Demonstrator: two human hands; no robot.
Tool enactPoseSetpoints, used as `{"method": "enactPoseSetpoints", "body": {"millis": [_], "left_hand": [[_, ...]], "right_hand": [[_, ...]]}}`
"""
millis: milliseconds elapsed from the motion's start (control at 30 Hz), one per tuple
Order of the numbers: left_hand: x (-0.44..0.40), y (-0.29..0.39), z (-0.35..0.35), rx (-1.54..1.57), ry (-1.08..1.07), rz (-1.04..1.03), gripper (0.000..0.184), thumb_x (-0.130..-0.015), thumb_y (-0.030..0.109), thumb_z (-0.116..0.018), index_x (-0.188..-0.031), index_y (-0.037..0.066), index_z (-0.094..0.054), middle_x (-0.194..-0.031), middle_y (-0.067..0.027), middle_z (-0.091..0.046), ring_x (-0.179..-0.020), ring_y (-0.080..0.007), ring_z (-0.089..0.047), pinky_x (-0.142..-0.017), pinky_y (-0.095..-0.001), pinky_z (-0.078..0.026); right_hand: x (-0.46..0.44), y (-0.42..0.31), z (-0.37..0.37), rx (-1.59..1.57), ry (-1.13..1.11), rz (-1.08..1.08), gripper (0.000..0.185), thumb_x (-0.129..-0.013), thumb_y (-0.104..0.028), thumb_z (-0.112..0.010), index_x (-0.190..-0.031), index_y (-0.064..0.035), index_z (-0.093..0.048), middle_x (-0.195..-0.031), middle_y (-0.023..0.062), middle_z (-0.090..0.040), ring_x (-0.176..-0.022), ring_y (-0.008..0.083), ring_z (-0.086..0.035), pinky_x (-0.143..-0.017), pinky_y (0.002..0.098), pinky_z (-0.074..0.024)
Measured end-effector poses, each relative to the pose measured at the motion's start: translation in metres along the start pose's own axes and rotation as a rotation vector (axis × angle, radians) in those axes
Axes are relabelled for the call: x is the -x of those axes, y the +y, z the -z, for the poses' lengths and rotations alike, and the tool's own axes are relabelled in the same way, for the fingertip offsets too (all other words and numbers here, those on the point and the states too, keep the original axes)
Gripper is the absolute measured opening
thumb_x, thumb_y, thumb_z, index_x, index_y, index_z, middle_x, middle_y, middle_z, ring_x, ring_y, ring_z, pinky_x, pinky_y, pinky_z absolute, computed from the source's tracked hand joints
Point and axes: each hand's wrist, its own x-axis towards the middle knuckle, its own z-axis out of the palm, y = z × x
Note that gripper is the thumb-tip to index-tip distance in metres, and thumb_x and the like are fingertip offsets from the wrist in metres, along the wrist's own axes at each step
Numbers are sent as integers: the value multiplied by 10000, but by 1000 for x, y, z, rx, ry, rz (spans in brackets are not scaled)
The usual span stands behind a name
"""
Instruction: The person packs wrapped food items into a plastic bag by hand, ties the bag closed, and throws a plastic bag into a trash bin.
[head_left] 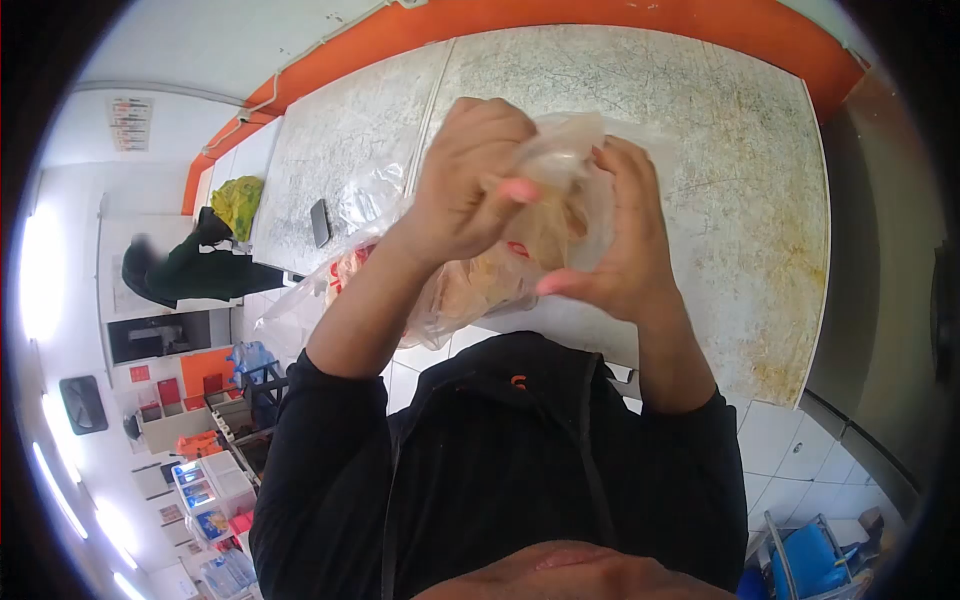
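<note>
My left hand (pixel 470 180) is closed, its fingers curled at the upper edge of a clear plastic bag (pixel 565 140) and its thumb pointing right. Across from it, my right hand (pixel 630 230) is curved in a C shape, thumb well apart from the fingers. Its fingertips touch or lie behind the bag's film; which, I cannot tell. Below my hands, clear bags with red print (pixel 485 285) hold pale contents I cannot make out. More of this plastic, with red markings (pixel 345 275), lies by my left forearm, partly hidden by it.
Beneath the bags is a worn, scratched white table (pixel 730 130). A dark phone (pixel 320 223) and crumpled clear plastic (pixel 375 195) lie on its left part. Beyond its left end are a yellow-green bag (pixel 238 205) and a person in dark clothes (pixel 200 268). A blue crate (pixel 808 560) stands lower right.
</note>
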Motion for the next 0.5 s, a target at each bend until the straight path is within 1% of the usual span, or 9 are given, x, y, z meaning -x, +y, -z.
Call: {"method": "enactPoseSetpoints", "body": {"millis": [67, 100, 167, 233, 267, 300, 367, 400, 500], "left_hand": [[-6, 4, -8, -78, -33, -59, 398, -922, 409, -549, -783, 38, -583, -826, -78, -581, -800, -245, -563, -719, -358, -386], [-7, 4, -10, -157, -64, -125, 400, -910, 421, -563, -770, 47, -565, -822, -78, -569, -817, -243, -560, -711, -360, -379], [-1, -6, -13, -177, -94, -58, 395, -886, 441, -596, -796, 59, -560, -844, -85, -573, -829, -251, -556, -752, -359, -396], [0, -19, -16, 230, 35, 55, 516, -943, 512, -492, -974, 2, -567, -1020, -131, -580, -905, -241, -546, -812, -350, -422], [2, -28, -10, 329, 21, 162, 525, -933, 507, -520, -1104, 11, -546, -1135, -120, -565, -1014, -231, -532, -860, -360, -428], [6, -33, -13, 323, 32, 167, 525, -933, 507, -520, -1104, 11, -546, -1135, -120, -565, -1014, -231, -532, -860, -360, -428], [17, -41, -25, 184, -129, 355, 491, -956, 467, -499, -1182, 33, -541, -1206, -108, -557, -1115, -234, -511, -918, -380, -422], [20, -42, -26, 396, -246, 395, 437, -952, 413, -524, -1195, 52, -557, -1182, -118, -597, -1119, -271, -553, -937, -400, -425], [22, -49, -28, 173, -317, 334, 379, -922, 355, -570, -1150, 53, -587, -1080, -145, -634, -1023, -320, -601, -893, -398, -453]], "right_hand": [[-1, -11, -7, 278, -35, 1, 489, -751, -245, -719, -1145, -8, -555, -1007, 159, -587, -896, 347, -564, -856, 399, -465], [1, -9, -9, 276, -41, 0, 489, -751, -245, -719, -1145, -8, -555, -1007, 159, -587, -896, 347, -564, -856, 399, -465], [4, 2, -14, 158, -5, 5, 362, -727, -161, -712, -1041, -4, -625, -983, 166, -613, -855, 369, -580, -826, 430, -482], [4, 20, -8, 108, 3, 76, 279, -758, -123, -692, -1003, -1, -644, -972, 158, -632, -841, 343, -603, -801, 414, -490], [4, 26, -5, 60, 18, 139, 197, -789, -86, -671, -966, 3, -663, -961, 151, -651, -828, 318, -625, -776, 399, -498], [5, 26, -5, 56, 7, 145, 197, -789, -86, -671, -966, 3, -663, -961, 151, -651, -828, 318, -625, -776, 399, -498], [8, 22, -5, -157, 160, -52, 139, -864, -35, -605, -983, 13, -660, -947, 128, -673, -829, 250, -649, -764, 336, -498], [14, 30, -3, -167, 146, -17, 174, -900, -78, -603, -1039, 19, -641, -983, 145, -672, -862, 224, -648, -777, 286, -488], [28, 46, -14, -318, 218, -91, 246, -888, -95, -626, -1107, 16, -611, -1002, 175, -654, -875, 236, -646, -806, 305, -496]]}}
